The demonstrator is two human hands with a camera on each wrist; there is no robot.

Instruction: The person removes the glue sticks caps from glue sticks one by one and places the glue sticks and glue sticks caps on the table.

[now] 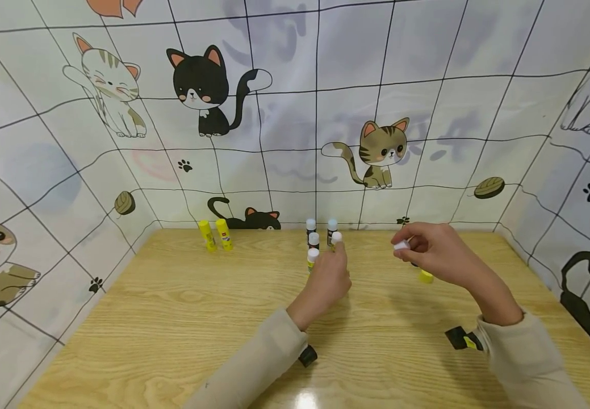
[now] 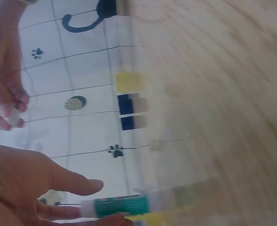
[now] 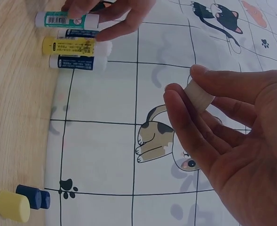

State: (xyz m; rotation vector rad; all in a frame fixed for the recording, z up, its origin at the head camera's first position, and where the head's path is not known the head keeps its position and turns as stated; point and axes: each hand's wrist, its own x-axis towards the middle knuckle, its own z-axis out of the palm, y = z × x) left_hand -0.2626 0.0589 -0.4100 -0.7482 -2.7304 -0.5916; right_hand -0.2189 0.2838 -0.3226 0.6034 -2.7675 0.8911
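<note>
My right hand (image 1: pixel 435 255) pinches a small white cap (image 3: pixel 200 96) between thumb and fingers, raised above the table. My left hand (image 1: pixel 327 272) is among a group of upright glue sticks, thumb and fingers apart. Beside its thumb and fingers stands a green glue stick (image 2: pixel 122 205) with white ends. The right wrist view shows a left fingertip overlapping that stick; whether it presses on it I cannot tell. A yellow glue stick (image 3: pixel 70 46) and dark blue glue sticks (image 3: pixel 75 62) stand close by. The head view shows white tops on several sticks (image 1: pixel 313 241), partly hidden by the left hand.
Two yellow glue sticks (image 1: pixel 224 234) stand at the back left of the wooden table (image 1: pixel 182 324). To the right, under the right hand, are a yellow cap (image 3: pixel 13 207) and two dark blue caps (image 3: pixel 29 197). A cat-patterned sheet (image 1: pixel 284 125) hangs behind the table.
</note>
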